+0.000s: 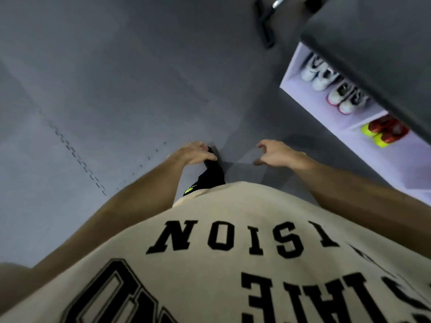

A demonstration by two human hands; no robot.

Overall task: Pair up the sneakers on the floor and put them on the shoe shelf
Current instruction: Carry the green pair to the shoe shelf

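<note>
The white shoe shelf (382, 164) runs along the right side, partly hidden under a dark grey top (373, 43). A white pair of sneakers (319, 74) stands in one compartment beside a white pair with pink soles (342, 99). A red pair with yellow toes (382, 134) sits in the adjoining compartment. No sneaker shows on the grey floor. My left hand (198, 153) rests with fingers spread on my black shorts (212, 176). My right hand (277, 153) hangs over the floor, fingers curled apart, holding nothing, left of the shelf.
Grey interlocking floor mats (105, 101) cover the floor ahead and to the left. A black frame with a metal bar (268, 22) stands at the top, beside the shelf's far end. My beige printed shirt (233, 252) fills the lower view and hides my feet.
</note>
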